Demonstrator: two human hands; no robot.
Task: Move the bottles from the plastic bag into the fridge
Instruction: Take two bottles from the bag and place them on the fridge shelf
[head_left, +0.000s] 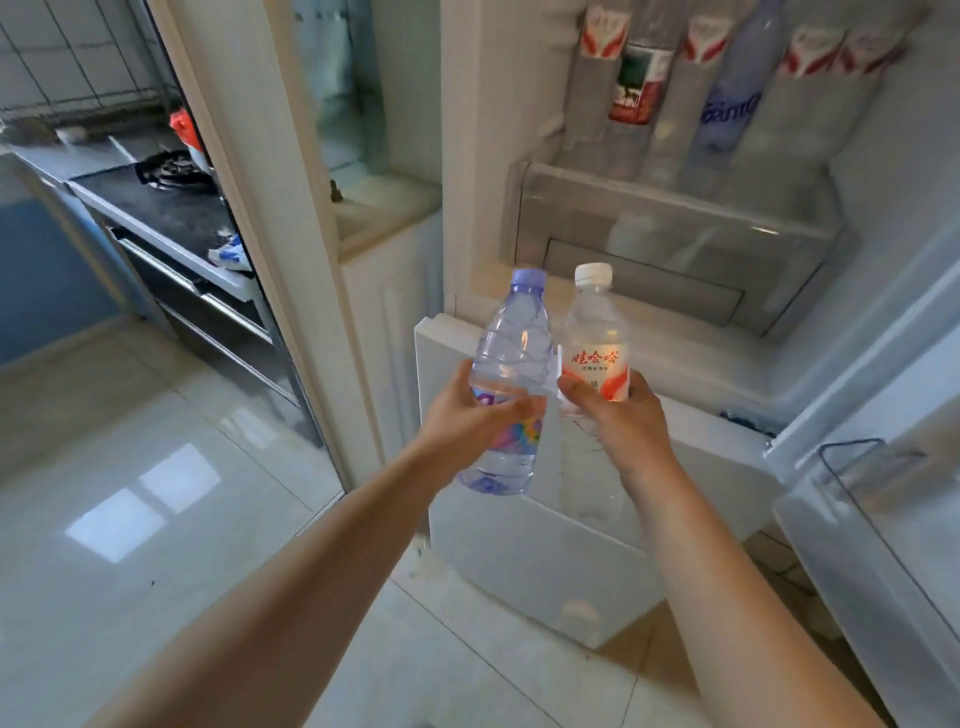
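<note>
Fridge (519, 156) open: bottle row (727, 93) on shelf above clear drawer (675, 244). Left hand (467, 421) grips blue-capped bottle (511, 364), right hand (618, 421) white-capped bottle (595, 343). Both near-upright, caps up, touching.

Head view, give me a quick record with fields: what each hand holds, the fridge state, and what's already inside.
left hand: grips clear plastic bottle with blue cap
right hand: grips clear plastic bottle with white cap and red-and-white label
bottle pose: both upright, side by side, outside the fridge
white fridge: open
inside: row of plastic bottles above a clear drawer
plastic bag: not in view
</note>
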